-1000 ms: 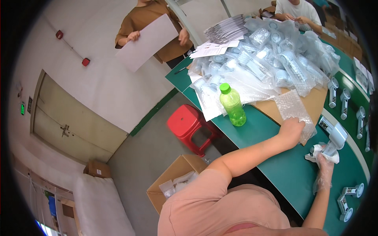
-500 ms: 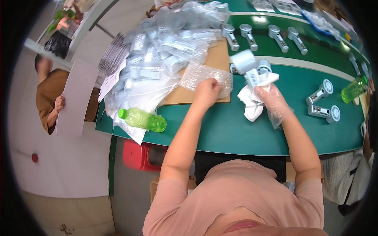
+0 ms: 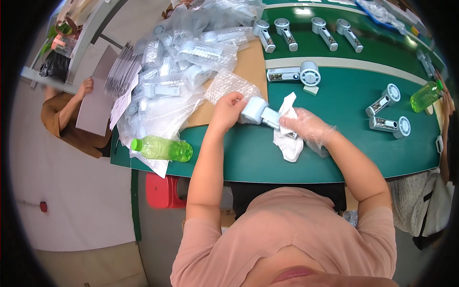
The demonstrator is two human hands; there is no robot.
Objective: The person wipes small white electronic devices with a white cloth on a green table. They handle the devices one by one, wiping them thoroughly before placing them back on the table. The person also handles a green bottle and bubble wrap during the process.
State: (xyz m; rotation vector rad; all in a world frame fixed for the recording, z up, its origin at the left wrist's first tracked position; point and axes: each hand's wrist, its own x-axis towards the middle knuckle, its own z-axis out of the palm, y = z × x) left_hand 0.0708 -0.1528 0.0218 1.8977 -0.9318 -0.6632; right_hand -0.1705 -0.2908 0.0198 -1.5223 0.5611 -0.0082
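Observation:
My left hand (image 3: 227, 112) is closed, its fingertips pinching the near edge of a clear bubble-wrap bag (image 3: 234, 85) that lies on brown cardboard. Right beside those fingers is the round head of a pale blue handheld fan (image 3: 255, 109). In a thin clear plastic glove, my right hand (image 3: 306, 125) grips this fan by its handle, along with a white cloth (image 3: 289, 146) that hangs below. Another handheld fan (image 3: 291, 74) lies on the green table beyond my right hand, with a small whitish block (image 3: 311, 90) next to it.
Bubble-wrapped fans (image 3: 205, 52) are heaped at the left, beside a stack of papers (image 3: 123, 71). Green bottles stand or lie left (image 3: 162, 148) and right (image 3: 426, 97). Several fans (image 3: 325, 34) line the far strip; two more (image 3: 389, 125) lie right. A person (image 3: 71, 119) holds a board at left.
My right hand has brought the fan and cloth left and nearer, up to my left hand. The person at left has shifted the board.

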